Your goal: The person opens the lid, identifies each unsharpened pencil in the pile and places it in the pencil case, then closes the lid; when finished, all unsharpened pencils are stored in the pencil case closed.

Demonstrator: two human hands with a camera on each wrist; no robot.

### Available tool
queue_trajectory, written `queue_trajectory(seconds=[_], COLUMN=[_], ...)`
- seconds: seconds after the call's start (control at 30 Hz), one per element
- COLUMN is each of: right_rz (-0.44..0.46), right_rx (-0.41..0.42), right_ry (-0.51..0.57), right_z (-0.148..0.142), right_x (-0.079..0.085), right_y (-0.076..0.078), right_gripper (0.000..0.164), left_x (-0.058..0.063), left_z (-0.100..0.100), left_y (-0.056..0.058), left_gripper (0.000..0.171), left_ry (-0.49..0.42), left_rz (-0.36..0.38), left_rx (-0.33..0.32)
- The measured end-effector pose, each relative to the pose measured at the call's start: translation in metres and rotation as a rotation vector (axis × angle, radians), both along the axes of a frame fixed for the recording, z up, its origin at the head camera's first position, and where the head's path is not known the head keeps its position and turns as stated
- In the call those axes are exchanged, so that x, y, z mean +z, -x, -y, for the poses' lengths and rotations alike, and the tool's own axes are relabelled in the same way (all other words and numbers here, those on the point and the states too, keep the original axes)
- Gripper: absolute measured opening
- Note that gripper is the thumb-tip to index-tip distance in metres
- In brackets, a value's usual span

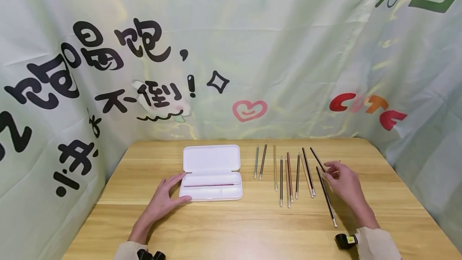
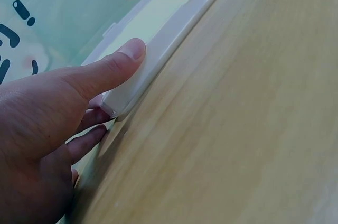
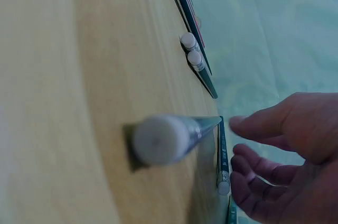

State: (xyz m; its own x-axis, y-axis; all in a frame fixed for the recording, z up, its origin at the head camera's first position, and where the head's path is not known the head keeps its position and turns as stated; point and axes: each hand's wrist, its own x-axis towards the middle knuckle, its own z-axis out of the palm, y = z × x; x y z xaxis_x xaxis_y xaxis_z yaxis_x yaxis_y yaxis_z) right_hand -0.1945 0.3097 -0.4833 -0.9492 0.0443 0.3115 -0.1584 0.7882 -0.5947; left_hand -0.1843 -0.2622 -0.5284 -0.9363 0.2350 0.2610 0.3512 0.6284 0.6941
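Observation:
A white pencil case point(image 1: 211, 158) lies unfolded on the table, with one slim reddish pencil point(image 1: 211, 185) in its front half. My left hand point(image 1: 164, 196) holds the case at its left end: in the left wrist view the thumb lies along the front wall and the other fingers are behind the corner. My right hand point(image 1: 343, 179) hovers at a dark pencil point(image 1: 317, 158) on the far right; the right wrist view shows thumb and fingers apart, close beside that pencil point(image 3: 222, 155). Nearer the front lies another dark pencil point(image 1: 327, 198), its white eraser large and blurred in the right wrist view.
Several pencils point(image 1: 297, 175) lie in a loose row between the case and my right hand, erasers toward me. Part of another green pencil point(image 3: 232, 213) shows below my right fingers. A printed cloth point(image 1: 288, 71) hangs behind the wooden table point(image 1: 231, 228).

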Motion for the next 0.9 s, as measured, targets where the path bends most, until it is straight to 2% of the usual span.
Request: queue_trajectory(seconds=[0.2, 0.43, 0.67, 0.9], right_rz=[0.095, 0.086, 0.078, 0.013], right_rx=[0.031, 0.011, -0.04, -0.008], right_ry=[-0.07, -0.095, 0.016, 0.08], right_z=[-0.006, -0.006, -0.002, 0.009], right_x=[-0.005, -0.006, 0.0, 0.011], right_y=[0.002, 0.001, 0.003, 0.0], right_gripper=[0.032, 0.029, 0.031, 0.03], left_x=[0.0, -0.001, -0.001, 0.0], left_z=[-0.001, -0.001, 0.0, -0.001], left_y=[0.0, 0.001, 0.0, 0.0], left_gripper=[0.084, 0.083, 0.083, 0.082], left_ry=[0.002, 0.01, 0.014, 0.012], left_rz=[0.007, 0.007, 0.012, -0.007], left_rx=[0.003, 0.012, 0.015, 0.01])
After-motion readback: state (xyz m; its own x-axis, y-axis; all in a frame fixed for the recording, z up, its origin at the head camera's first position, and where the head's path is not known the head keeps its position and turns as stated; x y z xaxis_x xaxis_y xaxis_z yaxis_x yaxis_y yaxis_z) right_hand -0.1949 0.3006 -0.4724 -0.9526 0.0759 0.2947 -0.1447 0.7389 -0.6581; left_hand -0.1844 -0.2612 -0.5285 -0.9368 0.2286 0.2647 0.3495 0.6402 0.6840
